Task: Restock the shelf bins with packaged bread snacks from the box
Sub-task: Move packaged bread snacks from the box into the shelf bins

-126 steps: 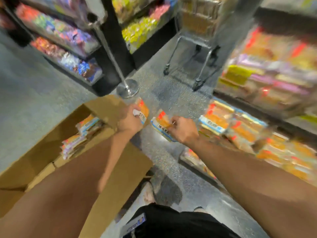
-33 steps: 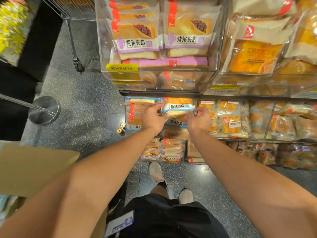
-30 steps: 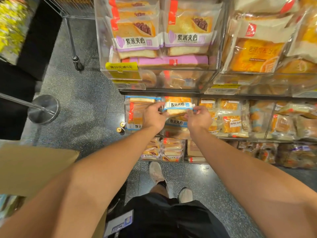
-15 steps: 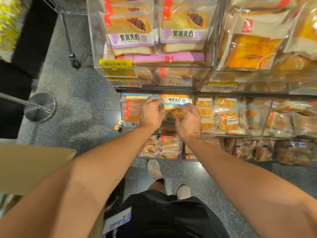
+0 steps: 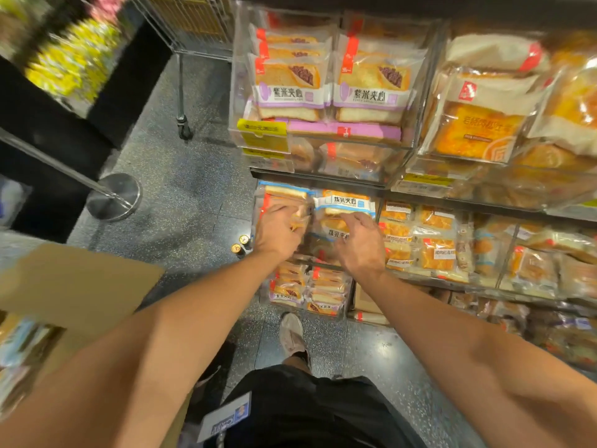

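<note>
1. Left hand [image 5: 279, 229] reaching into the clear shelf bin [image 5: 258, 221] on the middle shelf, grip curled on a blurred bread snack packet [image 5: 298, 218] at the bin's left side.
2. Right hand [image 5: 361, 244] just beside it, grip spread and relaxed, fingertips [image 5: 350, 218] touching the lower edge of the blue-banded packet [image 5: 344, 203] standing upright at the back of the same bin.
3. More blue-banded packets [image 5: 336, 234] stacked below that one, partly hidden behind the right hand.
4. Cardboard box [image 5: 77, 286] at lower left on the floor, flap open, more packets [image 5: 19, 350] blurred inside.
5. Upper bin [image 5: 413, 101] filled with purple-banded packets [image 5: 289, 88], yellow price tag [image 5: 261, 129] on its front.
6. Metal stanchion base [image 5: 113, 197] on the speckled floor [image 5: 193, 189] to the left, near a wire trolley [image 5: 184, 27].
</note>
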Action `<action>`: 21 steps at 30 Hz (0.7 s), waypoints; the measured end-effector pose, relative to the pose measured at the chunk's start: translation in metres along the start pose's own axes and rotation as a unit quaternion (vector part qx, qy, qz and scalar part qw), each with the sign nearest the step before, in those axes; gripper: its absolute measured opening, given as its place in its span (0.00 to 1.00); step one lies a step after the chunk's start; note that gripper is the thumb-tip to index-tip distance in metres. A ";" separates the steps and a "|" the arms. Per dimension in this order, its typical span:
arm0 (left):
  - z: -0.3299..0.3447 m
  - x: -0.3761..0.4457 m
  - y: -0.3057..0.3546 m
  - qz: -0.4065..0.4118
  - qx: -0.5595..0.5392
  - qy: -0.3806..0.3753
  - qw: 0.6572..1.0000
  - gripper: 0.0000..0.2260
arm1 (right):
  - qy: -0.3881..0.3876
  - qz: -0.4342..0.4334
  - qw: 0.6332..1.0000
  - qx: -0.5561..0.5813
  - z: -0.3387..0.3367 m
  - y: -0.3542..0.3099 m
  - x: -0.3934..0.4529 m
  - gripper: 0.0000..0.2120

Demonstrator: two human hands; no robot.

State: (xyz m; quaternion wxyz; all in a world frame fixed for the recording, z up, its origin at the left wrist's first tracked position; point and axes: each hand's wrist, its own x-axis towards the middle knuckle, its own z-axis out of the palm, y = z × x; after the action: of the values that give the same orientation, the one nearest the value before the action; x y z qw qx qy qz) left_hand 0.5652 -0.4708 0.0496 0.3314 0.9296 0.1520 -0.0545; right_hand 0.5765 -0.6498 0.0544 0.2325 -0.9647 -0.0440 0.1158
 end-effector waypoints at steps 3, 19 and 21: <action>-0.021 -0.035 -0.020 -0.075 -0.006 0.030 0.997 0.20 | -0.023 -0.072 0.997 0.017 -0.004 -0.016 -0.015 0.25; -0.171 -0.314 -0.238 -0.391 -0.114 0.191 0.893 0.26 | -0.268 -0.373 0.887 -0.052 0.123 -0.290 -0.212 0.28; -0.186 -0.346 -0.277 -0.407 -0.118 0.188 0.886 0.27 | -0.284 -0.392 0.874 -0.048 0.156 -0.323 -0.237 0.32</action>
State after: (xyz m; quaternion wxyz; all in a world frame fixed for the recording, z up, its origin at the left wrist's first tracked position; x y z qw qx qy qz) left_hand 0.1489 -0.2355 0.0973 0.3520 0.7329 0.5821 0.0096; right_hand 0.2985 -0.3274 0.1162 0.1897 -0.8039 -0.4883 0.2817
